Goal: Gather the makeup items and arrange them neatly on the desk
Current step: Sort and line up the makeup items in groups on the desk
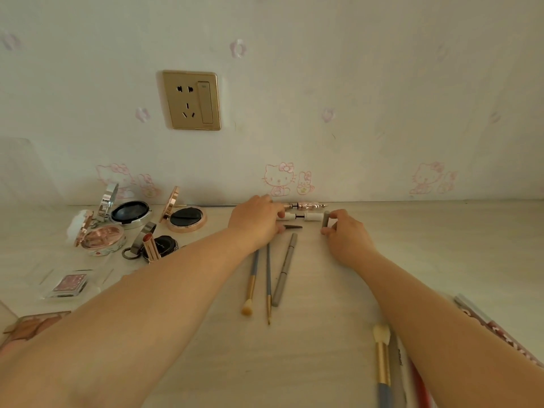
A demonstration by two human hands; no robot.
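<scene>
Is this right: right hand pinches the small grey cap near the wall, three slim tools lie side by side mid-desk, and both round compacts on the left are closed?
Not quite. The head view shows both round compacts open, lids up. The rest holds: right hand, small grey cap, three slim tools.

- The desk looks like pale wood, smooth and matt.
- The socket plate in the upper left is shiny gold, like metal.
- The two open compacts at the left have glossy, rose-gold rims.
- The lipstick has a shiny pink-gold case.
- The small eyeshadow box at the lower left is clear plastic, with a glittery pink inside.
- The big brush at the bottom has soft, fluffy hair and a shiny gold band.
- The grey pencil in the middle looks matt.
</scene>
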